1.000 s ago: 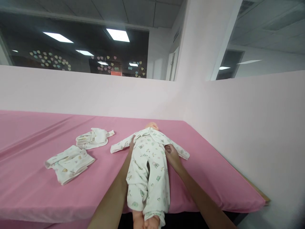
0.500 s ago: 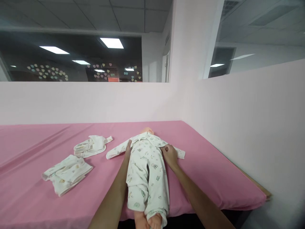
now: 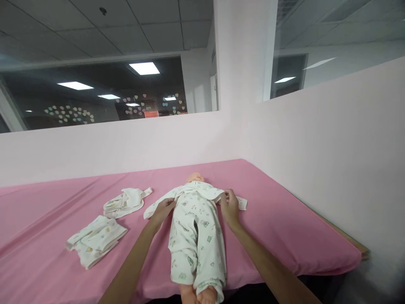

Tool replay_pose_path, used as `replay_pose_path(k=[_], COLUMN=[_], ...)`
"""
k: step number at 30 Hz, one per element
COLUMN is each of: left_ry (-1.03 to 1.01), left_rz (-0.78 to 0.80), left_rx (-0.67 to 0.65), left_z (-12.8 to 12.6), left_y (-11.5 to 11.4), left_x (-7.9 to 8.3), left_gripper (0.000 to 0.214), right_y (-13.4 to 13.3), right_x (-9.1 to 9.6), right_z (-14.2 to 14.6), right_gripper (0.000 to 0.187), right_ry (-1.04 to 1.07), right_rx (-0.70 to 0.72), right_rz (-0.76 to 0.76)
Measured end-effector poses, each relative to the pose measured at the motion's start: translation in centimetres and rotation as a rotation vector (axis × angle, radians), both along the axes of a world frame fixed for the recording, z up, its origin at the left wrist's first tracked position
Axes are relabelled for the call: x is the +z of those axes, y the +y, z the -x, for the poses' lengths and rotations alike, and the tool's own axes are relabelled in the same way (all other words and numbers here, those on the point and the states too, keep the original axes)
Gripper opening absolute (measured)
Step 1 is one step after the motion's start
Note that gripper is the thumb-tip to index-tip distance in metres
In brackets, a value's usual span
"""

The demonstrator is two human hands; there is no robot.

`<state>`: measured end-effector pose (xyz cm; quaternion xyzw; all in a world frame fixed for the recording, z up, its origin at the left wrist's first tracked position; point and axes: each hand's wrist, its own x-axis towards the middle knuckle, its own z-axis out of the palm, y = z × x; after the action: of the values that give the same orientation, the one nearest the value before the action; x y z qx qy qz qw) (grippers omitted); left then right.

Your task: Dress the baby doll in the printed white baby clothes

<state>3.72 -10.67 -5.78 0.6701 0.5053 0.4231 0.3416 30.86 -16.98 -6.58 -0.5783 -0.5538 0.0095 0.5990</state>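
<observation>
A baby doll (image 3: 195, 177) lies on its back, head away from me and bare feet at the near edge. It wears a white patterned baby top (image 3: 202, 190) and matching pants (image 3: 196, 228). My right hand (image 3: 230, 207) pinches the top's lower hem on the doll's right-hand side as I see it, holding the cloth out from the body. On the opposite side, my left hand (image 3: 163, 210) has its fingers closed at the top's lower edge, beside the waist; the fingertips are partly hidden.
Left of the doll lie a folded white patterned garment (image 3: 97, 240) and a crumpled white cloth piece (image 3: 128, 202). A pink sheet (image 3: 272, 236) covers the table. White walls (image 3: 316, 156) with windows stand behind and to the right.
My right hand has drawn the top's hem outward and up. My left hand has turned, coming from along the doll's side to its near edge. The view has tilted.
</observation>
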Motion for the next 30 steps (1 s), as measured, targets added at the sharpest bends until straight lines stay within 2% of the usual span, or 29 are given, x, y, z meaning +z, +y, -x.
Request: replay_pose_path(k=[3,6,9,12,15,19,22,27,30], left_ry=[0.156,0.334,0.501,0.633,0.722,0.749,0.683,0.630,0.687], left_rz=[-0.145,-0.306,-0.439,-0.536,-0.600,-0.630,-0.618,-0.602,-0.634], left_rx=[0.054,0.125,0.165,0.148,0.097,0.058,0.099,0.146,0.151], left_z=[0.1,-1.2,-2.5,-2.8,-1.8,0.6,1.7,0.6,-0.6], left_y=[0.5,1.5,2.6,3.5,3.9,2.8,1.1,-0.3,0.2], left_x=[0.2,0.4,0.7,1.1,1.7,1.9,1.5,0.6,0.9], left_gripper=[0.037,0.034,0.029,0.025,0.025,0.022,0.023,0.028,0.034], right_y=[-1.6,-2.9,-3.7,-3.8,-3.5,-3.1,-2.9,-2.9,-3.0], right_x=[0.2,-0.1,-0.7,-1.4,-1.6,-1.6,-1.7,-1.4,-0.4], right_z=[1.1,1.5,1.0,0.5,0.2,0.0,0.2,0.6,1.4], right_gripper=[0.017,0.014,0.014,0.014,0.018,0.021,0.021,0.011,0.020], right_ry=[-0.082,-0.240,-0.331,-0.361,-0.361,-0.332,-0.319,-0.322,-0.329], right_rx=[0.055,0.153,0.184,0.164,0.129,0.086,0.076,0.088,0.089], right_rz=[-0.012,0.013,0.060,0.103,0.131,0.151,0.150,0.116,0.079])
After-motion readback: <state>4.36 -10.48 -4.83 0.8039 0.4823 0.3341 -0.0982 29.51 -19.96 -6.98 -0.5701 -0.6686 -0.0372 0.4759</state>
